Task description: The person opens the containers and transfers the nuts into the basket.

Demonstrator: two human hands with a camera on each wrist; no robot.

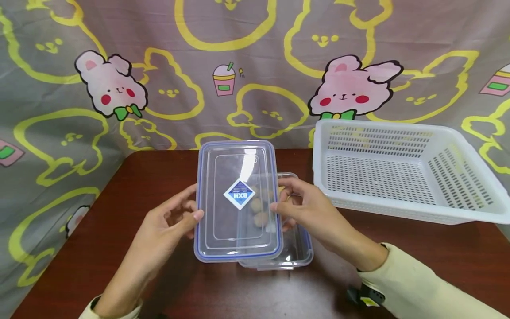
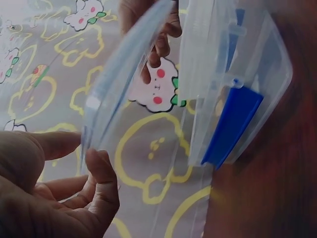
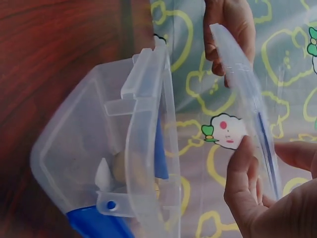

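A clear plastic lid [image 1: 235,230] with a blue seal and a diamond-shaped label [image 1: 239,194] is held up between both hands. My left hand [image 1: 157,235] pinches its left edge between thumb and fingers. On the opposite edge, my right hand [image 1: 312,210] pinches it the same way. Behind and below the lid stands a clear food container [image 1: 299,252], partly hidden by it in the head view. Several round, light-brown things [image 1: 260,218] show inside. The right wrist view shows a small white piece [image 3: 102,173] in there too, and the container's blue clip [image 3: 99,223] hanging down.
A white slotted basket [image 1: 398,210] stands at the back right of the dark red-brown table [image 1: 159,173]. Behind the table hangs a cloth [image 1: 263,66] printed with cartoon rabbits. A small dark object [image 1: 364,296] lies beside the right sleeve.
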